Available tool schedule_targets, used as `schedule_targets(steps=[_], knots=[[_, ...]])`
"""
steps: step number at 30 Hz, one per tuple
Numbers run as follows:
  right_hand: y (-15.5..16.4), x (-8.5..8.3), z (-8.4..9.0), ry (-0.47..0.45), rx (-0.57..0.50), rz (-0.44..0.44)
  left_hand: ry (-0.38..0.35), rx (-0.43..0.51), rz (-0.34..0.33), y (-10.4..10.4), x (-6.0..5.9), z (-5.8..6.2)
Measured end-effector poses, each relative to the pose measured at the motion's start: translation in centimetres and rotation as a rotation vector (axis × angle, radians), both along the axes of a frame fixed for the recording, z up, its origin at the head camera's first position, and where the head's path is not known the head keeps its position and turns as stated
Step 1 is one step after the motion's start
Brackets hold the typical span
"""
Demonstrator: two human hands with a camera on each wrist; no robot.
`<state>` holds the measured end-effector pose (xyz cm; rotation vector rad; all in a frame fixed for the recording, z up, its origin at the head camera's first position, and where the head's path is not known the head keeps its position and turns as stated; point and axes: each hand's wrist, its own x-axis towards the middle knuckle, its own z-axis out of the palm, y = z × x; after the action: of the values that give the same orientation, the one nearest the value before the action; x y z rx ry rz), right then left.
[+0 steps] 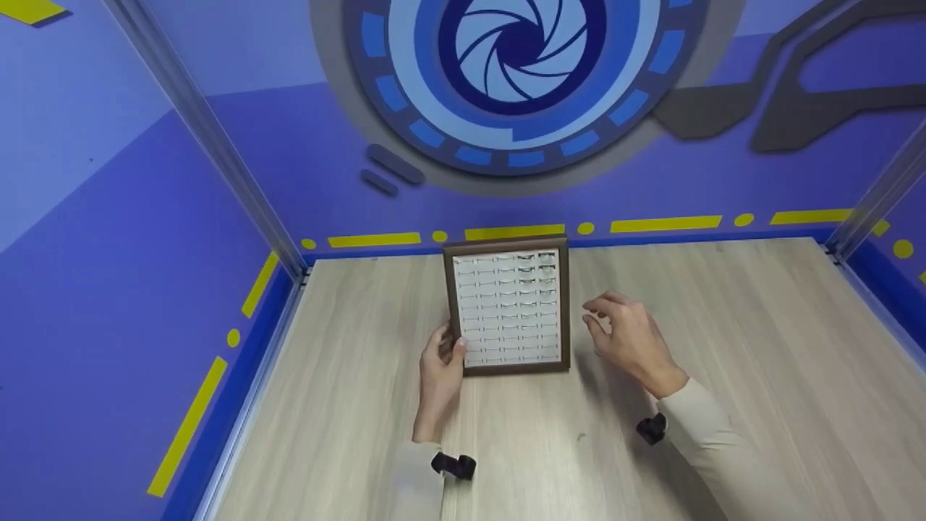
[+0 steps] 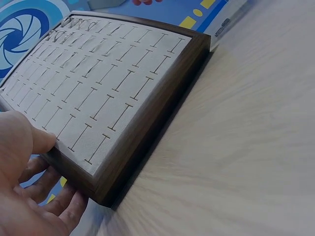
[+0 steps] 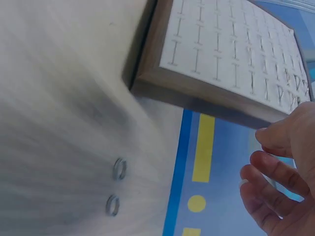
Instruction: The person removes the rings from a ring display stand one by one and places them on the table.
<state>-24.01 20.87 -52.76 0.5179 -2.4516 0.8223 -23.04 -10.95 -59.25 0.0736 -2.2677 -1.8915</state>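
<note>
Two hands, L [image 1: 439,376] gripping ring tray [image 1: 510,307] edge, R [image 1: 629,336] hovering beside.

Seen from above: two bare hands, no gloves, no rings, no watch. Left grip [image 1: 441,365] emerged from a pale, whitish sleeve cuff [image 1: 419,470], with a small black clip-like device [image 1: 454,464] strapped at the wrist. Right grip [image 1: 628,336] emerged from a long cream sleeve [image 1: 712,438], snug at the cuff and creased along the forearm, with a matching small black device [image 1: 652,428] mounted at the wrist. In the left wrist view, showed only a thumb and fingertips [image 2: 74,216] with short plain nails. In the right wrist view, showed curled fingers [image 3: 275,172], nails likewise short and unpainted.
</note>
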Motion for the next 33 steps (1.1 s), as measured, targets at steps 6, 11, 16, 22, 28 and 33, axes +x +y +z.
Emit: schedule_targets(steps=[6, 11, 16, 22, 28, 33], knots=[[-1.4, -0.4, 0.9, 0.036, -0.035, 0.024, 0.010, 0.000, -0.003, -0.1, 0.1, 0.0], [-2.4, -0.7, 1.3, 0.065, -0.053, 0.033, 0.032, -0.009, -0.016, -0.1, 0.1, -0.3], [-3.3, -1.1, 1.5, 0.099, -0.062, 0.054, 0.030, -0.015, -0.023, -0.1, 0.0, -0.3], [-4.5, -1.8, 1.7, 0.149, -0.041, 0.060, 0.021, -0.031, -0.021, -0.2, 0.1, -0.1], [-5.4, -2.3, 1.7, 0.181, -0.010, 0.058, 0.056, -0.056, -0.036, -0.2, 0.0, -0.4], [-6.0, -2.8, 1.4, 0.238, -0.003, 0.058, 0.089, -0.058, -0.034, -0.3, -0.1, -0.4]])
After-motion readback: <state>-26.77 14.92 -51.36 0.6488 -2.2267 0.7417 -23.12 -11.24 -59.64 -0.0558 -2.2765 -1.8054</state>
